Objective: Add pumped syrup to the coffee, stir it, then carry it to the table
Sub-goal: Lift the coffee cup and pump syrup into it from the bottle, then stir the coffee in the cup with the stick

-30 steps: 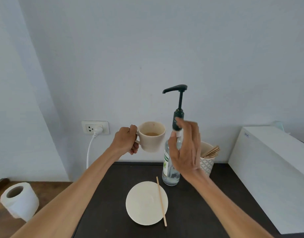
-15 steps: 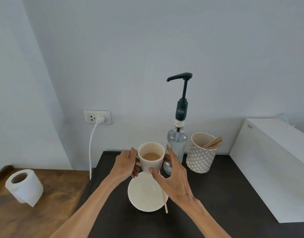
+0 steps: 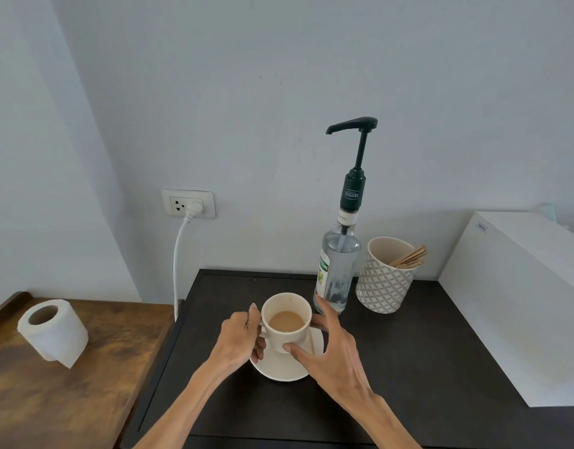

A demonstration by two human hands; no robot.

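One toilet-paper roll (image 3: 52, 332), white, lies tilted on the brown wooden table (image 3: 85, 393) at far left. One wall socket (image 3: 188, 204), white, with a white plug and cord (image 3: 177, 257) hanging down between the wooden table and the black countertop (image 3: 408, 367).

One left hand (image 3: 242, 340): fingers curled round the handle of the coffee cup (image 3: 287, 322), thumb up beside the rim. One coffee cup, cream, upright, holding light brown coffee; it sits over the saucer (image 3: 279, 369) at the middle of the black countertop, whether resting on it or just above cannot be told. One saucer, cream, round, partly covered by the cup and both hands. One wooden stir stick (image 3: 311, 340), lying across the saucer's right side, mostly hidden behind the cup and fingers.

One right hand (image 3: 336, 358): fingers spread, thumb tip pressed to the cup's lower front wall, other fingers reaching round its right side; a loose steadying grasp.

One syrup bottle (image 3: 337, 270), clear glass, green label, dark pump head raised, spout pointing left; stands just behind and right of the cup. One patterned holder (image 3: 384, 280), grey-and-white, with wooden sticks leaning right, just beside the bottle. One white box (image 3: 518, 303) along the right edge.
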